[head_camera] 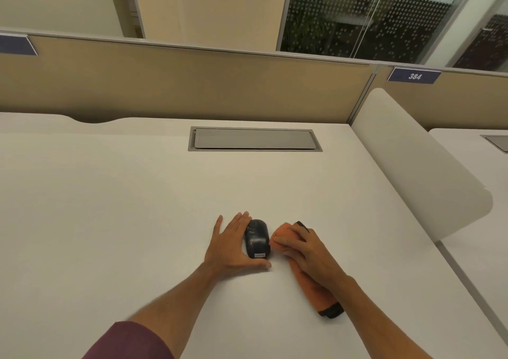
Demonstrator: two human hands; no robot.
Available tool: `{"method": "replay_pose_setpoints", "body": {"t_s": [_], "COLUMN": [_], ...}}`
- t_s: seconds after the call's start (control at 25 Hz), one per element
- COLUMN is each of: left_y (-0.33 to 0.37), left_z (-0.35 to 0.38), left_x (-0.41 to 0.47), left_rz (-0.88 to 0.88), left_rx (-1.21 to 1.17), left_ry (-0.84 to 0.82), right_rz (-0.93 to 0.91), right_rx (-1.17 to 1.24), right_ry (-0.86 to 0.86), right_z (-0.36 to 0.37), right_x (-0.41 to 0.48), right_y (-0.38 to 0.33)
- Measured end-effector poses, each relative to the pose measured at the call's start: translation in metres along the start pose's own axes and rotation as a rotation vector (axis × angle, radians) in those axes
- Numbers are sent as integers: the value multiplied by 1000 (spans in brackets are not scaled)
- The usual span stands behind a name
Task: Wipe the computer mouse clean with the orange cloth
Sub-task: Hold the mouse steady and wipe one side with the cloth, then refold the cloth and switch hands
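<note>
A black computer mouse with a small white label lies on the white desk. My left hand cups its left side, fingers along the flank and thumb wrapped under its near end. The orange cloth with a dark trim lies just right of the mouse, stretched toward me. My right hand presses down on the cloth's far end, fingers bunching it close to the mouse's right side; whether cloth and mouse touch I cannot tell.
A grey cable hatch is set into the desk further back. A beige partition closes off the far edge, and a white curved divider stands along the right. A neighbouring desk lies beyond it.
</note>
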State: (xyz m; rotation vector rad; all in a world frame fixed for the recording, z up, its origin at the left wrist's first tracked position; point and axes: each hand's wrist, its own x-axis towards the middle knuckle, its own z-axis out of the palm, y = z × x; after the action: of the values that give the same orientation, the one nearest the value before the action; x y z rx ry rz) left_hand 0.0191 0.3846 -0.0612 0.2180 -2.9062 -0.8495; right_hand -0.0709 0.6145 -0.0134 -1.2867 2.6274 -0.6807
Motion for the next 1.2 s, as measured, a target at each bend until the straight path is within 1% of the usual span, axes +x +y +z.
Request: {"method": "replay_pose_setpoints", "body": {"t_s": [0.04, 0.12, 0.28, 0.36, 0.4, 0.48, 0.52, 0.6, 0.64, 0.76, 0.84, 0.88, 0.96, 1.04, 1.12, 1.2], "left_y": [-1, 0, 2, 7, 12, 32, 44, 67, 78, 91, 87, 83, 77, 71, 68, 67], "left_z": [0, 0, -7, -19, -27, -50, -64, -94, -108, -147, -166, -174, -187, -195, -201, -205], "left_x": [-1, -1, 1, 3, 4, 9, 13, 25, 30, 38, 37, 35, 32, 28, 24, 20], "left_rz": [-3, -7, -23, -50, -70, -117, -125, -99, -85, -96, -99, -89, -69, -37, -14, -16], "left_rx": [-5, -15, -55, -171, -251, -431, -562, -821, -893, -1003, -1063, -1084, -1115, -1126, -1141, -1138], "left_ry": [-4, -11, -79, -87, -32, 155, 225, 303, 334, 478, 509, 507, 479, 456, 427, 410], "right_rz": [73, 134, 122, 146, 148, 129, 112, 60, 27, -104, -179, -178, -85, 14, 32, 6], "right_rx": [92, 209, 301, 343, 363, 403, 414, 401, 381, 347, 427, 493, 643, 835, 965, 1003], "right_ry": [68, 198, 324, 362, 381, 420, 438, 459, 463, 455, 448, 454, 438, 320, 222, 228], "right_z": [-1, -6, -21, -28, -32, -41, -46, -56, -62, -76, -84, -88, -94, -96, -94, -93], "right_x": [1, 8, 27, 38, 44, 59, 67, 85, 92, 109, 117, 120, 124, 125, 127, 129], "right_y": [-3, -11, -26, -36, -42, -59, -70, -93, -105, -131, -140, -144, -148, -149, -146, -147]}}
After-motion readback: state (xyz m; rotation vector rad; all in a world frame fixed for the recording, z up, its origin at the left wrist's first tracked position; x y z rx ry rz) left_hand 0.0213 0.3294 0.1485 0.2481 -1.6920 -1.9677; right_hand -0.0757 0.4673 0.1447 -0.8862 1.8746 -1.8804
